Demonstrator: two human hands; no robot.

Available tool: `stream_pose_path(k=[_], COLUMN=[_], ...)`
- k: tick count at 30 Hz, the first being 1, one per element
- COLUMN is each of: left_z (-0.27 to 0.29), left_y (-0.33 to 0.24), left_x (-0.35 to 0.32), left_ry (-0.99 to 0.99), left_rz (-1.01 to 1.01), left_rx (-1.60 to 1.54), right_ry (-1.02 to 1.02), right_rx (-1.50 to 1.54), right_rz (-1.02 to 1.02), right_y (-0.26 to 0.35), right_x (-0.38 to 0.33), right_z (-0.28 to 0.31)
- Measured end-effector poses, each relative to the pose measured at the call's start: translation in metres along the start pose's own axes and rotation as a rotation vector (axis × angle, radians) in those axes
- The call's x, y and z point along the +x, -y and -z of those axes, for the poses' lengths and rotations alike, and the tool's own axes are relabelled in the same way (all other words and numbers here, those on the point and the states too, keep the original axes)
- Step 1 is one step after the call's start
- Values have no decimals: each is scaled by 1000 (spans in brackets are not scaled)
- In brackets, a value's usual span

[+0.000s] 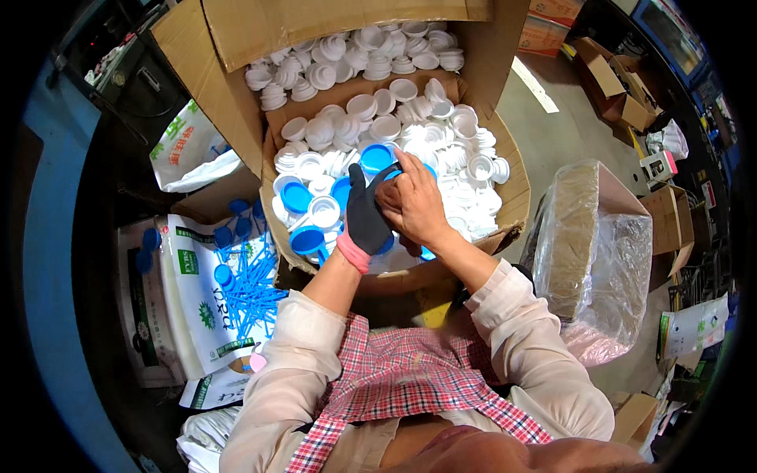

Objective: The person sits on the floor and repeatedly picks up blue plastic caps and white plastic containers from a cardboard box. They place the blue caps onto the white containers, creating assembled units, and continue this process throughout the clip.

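Observation:
Above a carton full of parts, my two hands meet. My left hand (367,211) wears a black glove with a pink cuff; its thumb points up, while its fingers are hidden behind the other hand. Bare, my right hand (419,201) lies against the left one with its fingers bent together. Whatever may be between them is hidden. Around them lie blue round cup-shaped pieces (296,197), one of them a blue cup (376,158) just beyond my left thumb. Beneath and beyond are many white ribbed cup-shaped pieces (465,169), loose and nested.
The open cardboard carton (516,173) has raised flaps at its far side. To the left, blue sticks with round heads (251,288) lie on a white printed bag (206,339). A plastic-lined box (587,260) stands at the right, with further cartons (619,87) beyond it.

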State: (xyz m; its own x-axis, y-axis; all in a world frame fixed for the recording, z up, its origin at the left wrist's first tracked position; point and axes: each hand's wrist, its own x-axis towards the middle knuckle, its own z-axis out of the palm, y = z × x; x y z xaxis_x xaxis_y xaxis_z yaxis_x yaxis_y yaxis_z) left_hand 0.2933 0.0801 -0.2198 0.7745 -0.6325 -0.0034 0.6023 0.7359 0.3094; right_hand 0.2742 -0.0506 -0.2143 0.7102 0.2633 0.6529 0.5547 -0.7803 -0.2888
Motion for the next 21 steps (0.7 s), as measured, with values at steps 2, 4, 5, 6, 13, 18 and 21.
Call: stream_pose_path(k=[2, 4, 5, 6, 13, 18, 21], left_z=[8, 16, 18, 17, 17, 9, -19], left_y=[7, 13, 24, 28, 46, 35, 24], left_x=[-1, 0, -1, -4, -8, -5, -11], left_ry=[-26, 8, -93, -103, -338, -303, -311], left_rz=[-6, 22, -81, -90, -404, -495, -478], left_rx=[27, 49, 265, 289, 1253, 1514, 1571], right_ry=[19, 19, 12, 6, -119, -318, -314], right_rx=[-1, -7, -5, -2, 276, 510, 713], right_rz=[-117, -234, -264, -298, -701, -697, -694], right_y=[0, 1, -1, -4, -22, -46, -32], right_x=[-7, -4, -4, -5, 4, 10, 14], right_z=[-7, -4, -3, -2, 12, 28, 48])
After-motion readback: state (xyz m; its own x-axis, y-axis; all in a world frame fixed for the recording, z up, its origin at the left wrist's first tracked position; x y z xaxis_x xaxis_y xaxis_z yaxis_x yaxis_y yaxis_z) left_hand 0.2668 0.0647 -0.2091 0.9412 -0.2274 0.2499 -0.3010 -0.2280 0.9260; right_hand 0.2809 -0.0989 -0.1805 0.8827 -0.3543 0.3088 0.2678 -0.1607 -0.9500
